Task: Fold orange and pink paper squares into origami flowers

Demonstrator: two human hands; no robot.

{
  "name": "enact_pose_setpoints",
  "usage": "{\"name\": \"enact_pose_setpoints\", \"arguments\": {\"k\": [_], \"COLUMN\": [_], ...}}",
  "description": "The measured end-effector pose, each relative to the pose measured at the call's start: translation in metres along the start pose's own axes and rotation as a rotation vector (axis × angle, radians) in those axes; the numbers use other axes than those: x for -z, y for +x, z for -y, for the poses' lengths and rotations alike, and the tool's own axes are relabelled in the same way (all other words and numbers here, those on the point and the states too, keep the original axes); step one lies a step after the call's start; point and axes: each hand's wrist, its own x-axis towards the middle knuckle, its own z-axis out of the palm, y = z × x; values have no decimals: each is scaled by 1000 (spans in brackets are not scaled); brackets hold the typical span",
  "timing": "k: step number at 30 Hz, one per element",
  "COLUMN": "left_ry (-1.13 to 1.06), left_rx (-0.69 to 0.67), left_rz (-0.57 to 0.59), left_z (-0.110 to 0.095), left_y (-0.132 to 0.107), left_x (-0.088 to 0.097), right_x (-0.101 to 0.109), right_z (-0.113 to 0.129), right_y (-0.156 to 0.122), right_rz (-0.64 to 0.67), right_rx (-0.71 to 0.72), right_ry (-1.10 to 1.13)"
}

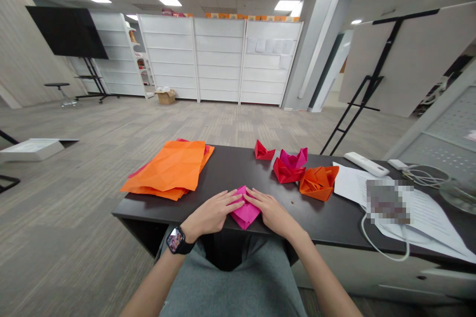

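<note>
Grey carpet runs back through an open office to a wall of white shelving [219, 59], with a dark screen [69, 32] on a stand at the left and a cardboard box [166, 95] on the floor near the shelves.

Close in, a dark counter [230, 168] carries the work. At its near edge lies a pink folded paper [243, 214], with both hands on it. The left hand [213, 214], a watch [176, 240] on its wrist, lies flat with its fingers stretched onto the paper's left side. The right hand [274, 212] mirrors it on the right side. Neither grips anything; the fingertips meet near the top point.

To my eye a crease is being pressed down along the middle. Any further fold would call for keeping the edges matched and the pressure even, so that the thin sheet does not slip.

A stack of orange sheets [171, 168] lies towards the far left corner. Four finished pieces stand past the hands towards the far edge: a small red one [263, 151], a magenta one [294, 157], a larger red one [285, 172] and an orange one [319, 182]. White papers [349, 183], a white remote [366, 164] and a cable [383, 252] occupy the right end.
</note>
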Motion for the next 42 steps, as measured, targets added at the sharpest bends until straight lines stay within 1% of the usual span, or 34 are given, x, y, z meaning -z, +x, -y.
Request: {"name": "enact_pose_setpoints", "arguments": {"k": [3,7,9,11,13,16,18,20,21,23,26,28,31,33,36,39,42], "left_ry": [-26,-66,-86,-122,-185,-292,-349,-413,-444,-491,-499,-484,-462,-434,-334,-270,-173], "left_rx": [-29,-21,-10,15,68,225,353,471,516,567,567,555,518,472,373,316,245], "left_rz": [28,23,8,-25,-80,-219,-348,-472,-514,-553,-559,-561,-541,-515,-429,-338,-228], "left_z": [-1,-1,-2,-3,-5,-8,-8,-6,-4,0,4,4,2,2,8,14,14], "left_y": [-3,-5,-5,-5,-5,0,6,13,16,22,26,28,27,24,15,3,-7], "left_x": [1,1,1,0,-1,-2,-1,2,3,5,8,9,10,9,1,-9,-14], "right_x": [0,-2,-2,-1,-1,0,0,1,2,5,8,10,9,6,-4,-13,-14], "right_z": [0,1,3,6,10,19,24,26,25,23,19,19,20,19,11,2,1], "right_y": [-1,-4,-6,-8,-8,-3,2,8,11,15,19,20,22,21,14,5,-1], "right_rz": [11,28,3,-56,-121,-215,-299,-388,-426,-489,-539,-541,-493,-441,-338,-231,-191], "right_rx": [2,-5,6,12,-7,-70,-152,-267,-321,-398,-432,-421,-359,-283,-172,-119,-75], "right_ry": [22,22,39,67,106,220,308,349,350,335,319,317,326,326,239,137,120]}}
